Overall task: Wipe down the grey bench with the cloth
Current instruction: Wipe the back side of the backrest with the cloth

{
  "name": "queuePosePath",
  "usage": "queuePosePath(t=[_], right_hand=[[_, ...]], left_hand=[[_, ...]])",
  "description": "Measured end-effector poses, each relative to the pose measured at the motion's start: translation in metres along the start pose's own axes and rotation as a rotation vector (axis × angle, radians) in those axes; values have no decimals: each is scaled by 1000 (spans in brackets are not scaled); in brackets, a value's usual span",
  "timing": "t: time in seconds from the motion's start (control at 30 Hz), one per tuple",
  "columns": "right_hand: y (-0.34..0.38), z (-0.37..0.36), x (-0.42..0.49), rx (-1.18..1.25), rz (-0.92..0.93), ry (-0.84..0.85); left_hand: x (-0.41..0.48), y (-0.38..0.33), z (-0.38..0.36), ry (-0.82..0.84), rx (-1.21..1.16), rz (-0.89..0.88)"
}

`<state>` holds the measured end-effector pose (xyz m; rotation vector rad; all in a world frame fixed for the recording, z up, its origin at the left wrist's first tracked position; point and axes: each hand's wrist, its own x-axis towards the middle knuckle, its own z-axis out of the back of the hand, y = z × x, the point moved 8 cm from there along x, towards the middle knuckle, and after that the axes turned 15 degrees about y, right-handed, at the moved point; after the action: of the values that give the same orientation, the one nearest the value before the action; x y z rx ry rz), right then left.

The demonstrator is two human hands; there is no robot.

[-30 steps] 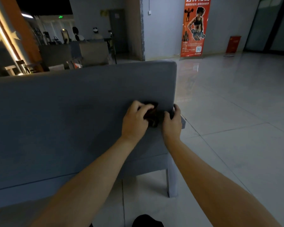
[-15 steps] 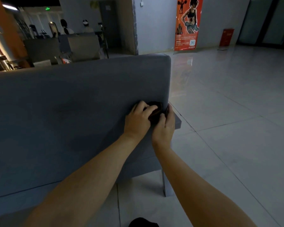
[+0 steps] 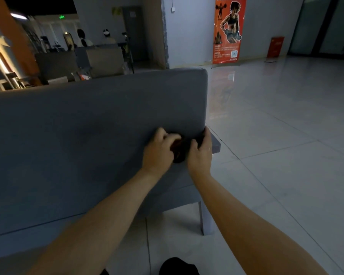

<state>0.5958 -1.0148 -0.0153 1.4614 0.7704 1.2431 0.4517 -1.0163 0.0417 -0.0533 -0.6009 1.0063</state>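
The grey bench (image 3: 77,135) fills the left and middle of the view, seen from behind its padded backrest. A small dark cloth (image 3: 180,150) is bunched against the backrest near its lower right corner. My left hand (image 3: 159,150) grips the cloth from the left with curled fingers. My right hand (image 3: 202,150) holds the cloth from the right, fingers curled round it at the bench's right edge. Most of the cloth is hidden between the two hands.
A grey bench leg (image 3: 204,219) stands on the pale tiled floor (image 3: 276,145), which stretches off to the right. An orange poster banner (image 3: 228,30) stands by the far wall. Seated people and furniture (image 3: 95,54) are beyond the bench. My dark shoe (image 3: 178,266) shows below.
My hands have stayed together on the cloth at the backrest's lower right corner, shifting it slightly. The camera view has swayed a little.
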Motion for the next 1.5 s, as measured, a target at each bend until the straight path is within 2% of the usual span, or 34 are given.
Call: queuePosePath(t=[0.07, 0.1, 0.17, 0.4, 0.5, 0.63, 0.73, 0.87, 1.0, 1.03, 1.1, 1.2, 1.3, 1.4, 1.5], right_hand=[[3, -5, 0, -1, -1, -38], [5, -7, -1, -2, -7, -60], [8, -10, -2, -4, -9, -103], [5, -17, -10, -55, 89, -154], [-6, -21, -10, -46, 64, -139], [-6, -18, -1, -87, 114, -165], [-11, -22, -6, -98, 67, -147], [-14, -22, -9, -113, 83, -99], [-16, -25, -15, -128, 26, -83], [-13, -29, -22, -134, 0, -84], [-6, -39, -36, -154, 0, -95], [5, -54, -51, -128, 51, -55], [18, -76, -49, -83, 78, 26], [46, -109, -44, -35, 123, 158], [78, -143, -43, -32, 189, 268]], left_hand=[[9, -2, 53, -223, 41, -52], [14, -3, 69, -279, 74, -82], [18, -1, 71, -285, 139, -108], [4, 31, 1, -102, 144, -77], [-15, 49, -42, 67, 92, 40], [-1, 67, -58, 91, 4, 90], [-20, 77, -81, 236, -10, 153], [-46, 88, -103, 306, -111, 250], [-46, 97, -114, 443, -81, 285], [-50, 92, -114, 476, 9, 249], [-58, 80, -112, 487, 37, 159], [-66, 53, -63, 292, 16, 72], [-78, 56, 21, -46, -57, 139], [-100, 94, 94, -406, -131, 205], [-115, 132, 135, -638, -298, 347]])
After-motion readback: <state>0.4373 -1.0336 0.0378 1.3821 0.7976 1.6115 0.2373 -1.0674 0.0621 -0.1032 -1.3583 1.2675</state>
